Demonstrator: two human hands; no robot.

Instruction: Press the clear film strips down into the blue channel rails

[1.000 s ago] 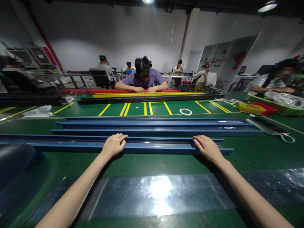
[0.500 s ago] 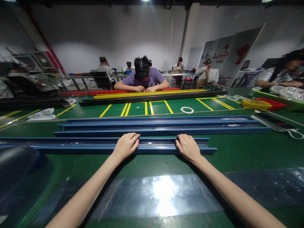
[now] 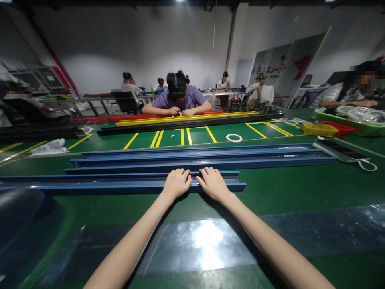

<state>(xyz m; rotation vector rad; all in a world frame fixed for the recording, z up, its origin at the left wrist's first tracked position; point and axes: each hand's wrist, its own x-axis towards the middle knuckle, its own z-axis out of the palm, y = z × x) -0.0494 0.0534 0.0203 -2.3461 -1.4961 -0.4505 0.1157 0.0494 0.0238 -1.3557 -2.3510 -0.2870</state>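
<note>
A long blue channel rail (image 3: 99, 183) lies crosswise on the table in front of me, its trough facing up. My left hand (image 3: 177, 182) is on it near its right end, fingers bent over the far wall and thumb inside the trough. Just beside it, my right hand (image 3: 212, 182) grips the same rail in a mirrored way. A small gap separates the two thumbs. The rail's right end (image 3: 240, 186) sticks out past my right hand; its left end is out of view. More blue rails (image 3: 150, 162) lie parallel just behind it.
A clear plastic sheet (image 3: 285, 228) lies nearest me, with a dark blue curved object (image 3: 21, 212) at left. Beyond are a phone (image 3: 343, 148), a white ring (image 3: 234, 138), a yellow tray (image 3: 319, 129), and yellow and black rails (image 3: 192, 120). A co-worker (image 3: 177, 96) leans over the far side.
The near blue rail has shifted left together with my right hand. My left hand has moved right along it, so the two hands are now close together.
</note>
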